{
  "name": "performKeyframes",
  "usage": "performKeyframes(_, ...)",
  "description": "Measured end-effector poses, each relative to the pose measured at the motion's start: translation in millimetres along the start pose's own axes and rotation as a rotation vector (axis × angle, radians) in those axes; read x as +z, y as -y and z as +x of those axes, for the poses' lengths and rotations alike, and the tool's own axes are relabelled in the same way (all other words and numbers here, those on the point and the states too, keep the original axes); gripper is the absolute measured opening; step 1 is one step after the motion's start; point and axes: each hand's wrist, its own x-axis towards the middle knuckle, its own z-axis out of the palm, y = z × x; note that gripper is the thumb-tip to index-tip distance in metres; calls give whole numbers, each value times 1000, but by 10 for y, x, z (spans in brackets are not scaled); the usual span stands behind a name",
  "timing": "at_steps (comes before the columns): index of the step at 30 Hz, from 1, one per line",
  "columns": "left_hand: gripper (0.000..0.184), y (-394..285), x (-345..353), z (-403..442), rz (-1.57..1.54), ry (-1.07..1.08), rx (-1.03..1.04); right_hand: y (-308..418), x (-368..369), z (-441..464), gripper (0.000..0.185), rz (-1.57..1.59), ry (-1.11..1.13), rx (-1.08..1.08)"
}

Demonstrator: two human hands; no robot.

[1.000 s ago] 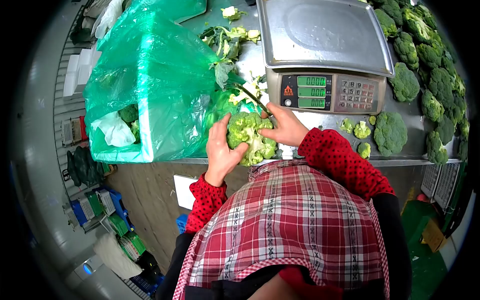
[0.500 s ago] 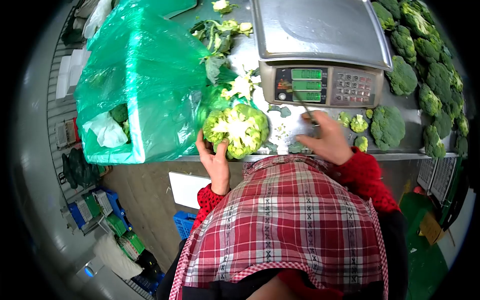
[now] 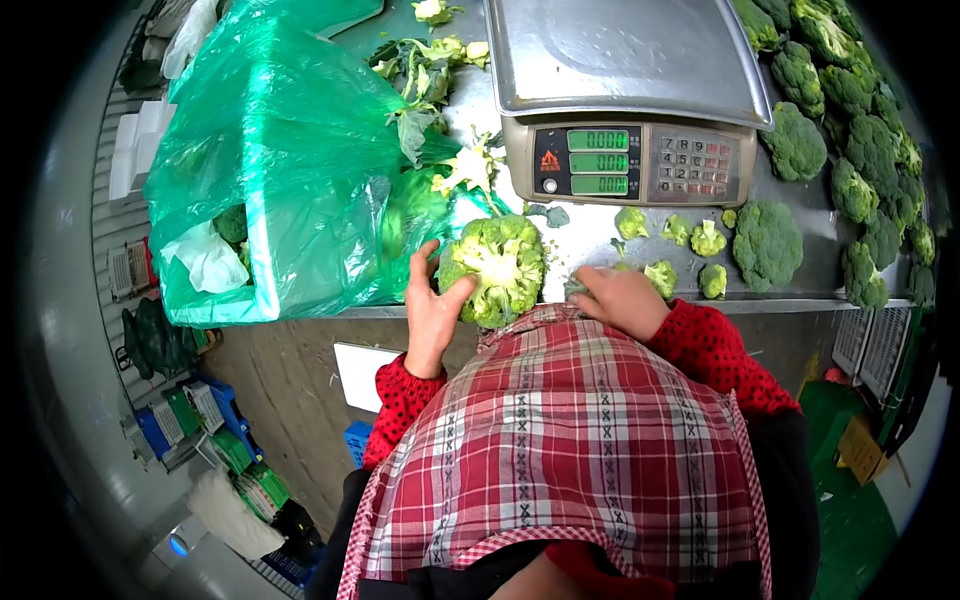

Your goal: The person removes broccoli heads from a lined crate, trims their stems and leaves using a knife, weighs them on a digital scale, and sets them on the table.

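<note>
A head of broccoli (image 3: 500,270) sits stem side up at the table's front edge, its pale cut stalks showing. My left hand (image 3: 432,308) is at its left side, the thumb touching the florets and the fingers spread apart. To the right of the head, my right hand (image 3: 622,300) is closed low over the table edge, back of the hand up. A dark green scrap (image 3: 574,287) shows at its fingertips; what else it holds is hidden. Small cut florets (image 3: 708,238) lie beyond and right of this hand.
A digital scale (image 3: 630,162) stands behind, its display reading zeros. A green plastic bag (image 3: 330,190) covers the left side. Broccoli heads (image 3: 870,150) are piled at right, with a single head (image 3: 768,245) nearer. Trimmed stalks and leaves (image 3: 425,85) lie beside the bag.
My right hand has come down and left toward the broccoli; the thin dark blade in it earlier no longer shows. Another floret lies below the scale. My left fingers have spread.
</note>
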Motion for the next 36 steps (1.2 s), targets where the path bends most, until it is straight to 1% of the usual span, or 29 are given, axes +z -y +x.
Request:
performKeyframes(2,63,102,23,-16,-101,-50,27,37,-42,0,28,-11,24,0)
performKeyframes(3,60,200,46,-44,-122,-95,51,44,-59,15,28,-21,49,8)
performKeyframes(5,61,128,106,-120,-149,-127,75,52,-58,40,28,-26,78,21)
performKeyframes(7,61,46,193,-162,-131,-157,55,59,-91,79,27,-8,169,64)
performKeyframes(10,61,-63,253,-169,-104,-183,35,51,-96,72,26,-11,129,20)
performKeyframes(12,62,-78,269,-183,-89,-181,20,62,-127,84,24,-21,164,48)
performKeyframes(14,64,-84,285,-169,-57,-185,60,58,-126,100,23,-33,196,69)
performKeyframes(15,64,-89,294,-167,-59,-187,61,54,-85,87,22,-113,197,75)
performKeyframes(16,66,-95,305,-182,66,-189,96,44,-47,79,22,-192,197,82)
performKeyframes(17,68,-100,324,-196,191,-188,133,13,-14,92,22,-194,196,83)
performKeyframes(19,69,-109,367,-199,226,-197,176,-26,-15,148,23,-162,153,60)
performKeyframes(20,68,-134,376,-209,230,-206,158,-13,-57,163,23,-166,146,65)
performKeyframes(21,68,-148,380,-212,236,-215,137,18,-94,176,23,-128,193,95)
performKeyframes(22,67,-140,392,-219,248,-219,163,52,-123,181,25,-87,245,123)
performKeyframes(23,67,-136,386,-229,250,-216,163,27,-125,178,25,-85,243,126)
performKeyframes(25,67,-139,383,-207,226,-181,180,-117,-177,265,30,522,403,222)
performKeyframes(26,67,-37,369,-166,100,-157,145,-50,-504,350,33,655,682,494)
performKeyframes(27,67,24,336,-157,101,-156,153,-102,-479,290,33,655,674,492)
performKeyframes(29,67,27,309,-155,-176,-177,28,-114,-536,175,30,510,316,181)
performKeyframes(30,65,59,309,-152,-201,-187,34,-102,-561,147,31,370,334,271)
performKeyframes(31,65,48,308,-159,-198,-178,31,2,-524,224,31,375,331,280)
performKeyframes(33,64,0,331,-133,53,-119,148,166,-494,484,39,115,-249,56)
performKeyframes(34,64,20,342,-119,106,-85,215,222,-491,665,43,105,-239,44)
performKeyframes(35,65,-59,343,-135,120,-55,213,232,-483,818,47,99,-229,28)
performKeyframes(36,64,-19,317,-144,49,-72,176,146,-379,903,50,139,-187,2)
